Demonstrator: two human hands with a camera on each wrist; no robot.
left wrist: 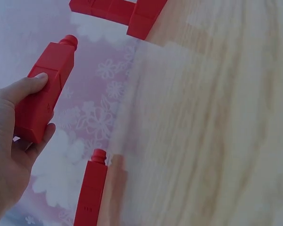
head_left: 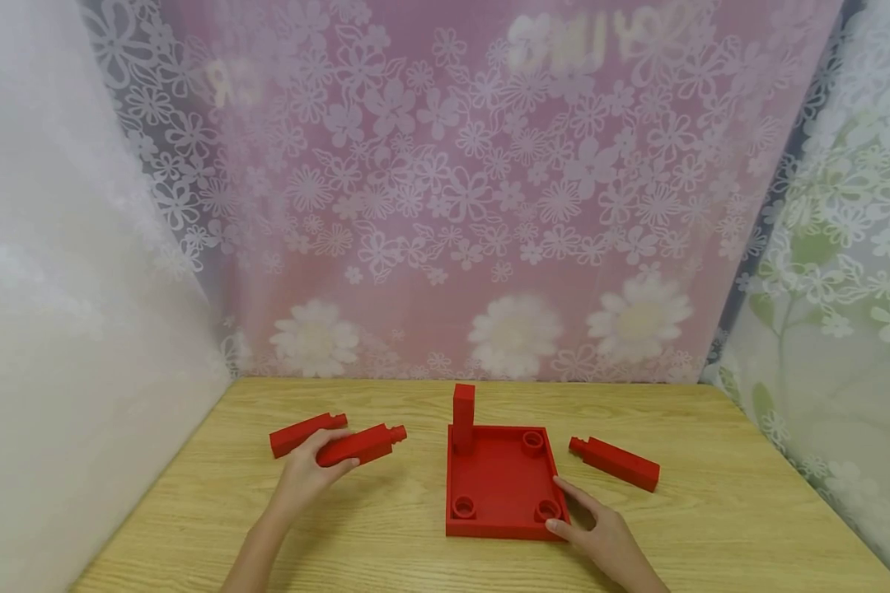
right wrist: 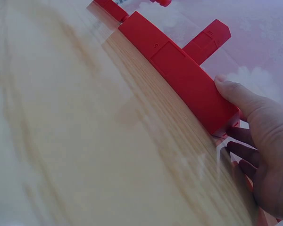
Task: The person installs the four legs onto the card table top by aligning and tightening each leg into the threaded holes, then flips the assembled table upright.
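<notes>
My left hand [head_left: 304,473] grips a red square table leg [head_left: 368,444] above the wood table, its threaded end pointing right. In the left wrist view, the thumb presses one face of this leg and the fingers wrap beneath. At centre, a red square tabletop [head_left: 503,486] lies with its raised rim up. One leg [head_left: 463,412] stands upright at its back left corner, and round sockets show at the other corners. My right hand [head_left: 601,531] holds the tabletop's front right corner, thumb on the front edge and fingers along the right side.
Another red leg [head_left: 300,435] lies behind the left hand, threaded end to the right. A further leg [head_left: 617,464] lies right of the tabletop, threaded end to the left. Flowered curtains [head_left: 452,206] hang behind and at the sides of the wood table [head_left: 386,548].
</notes>
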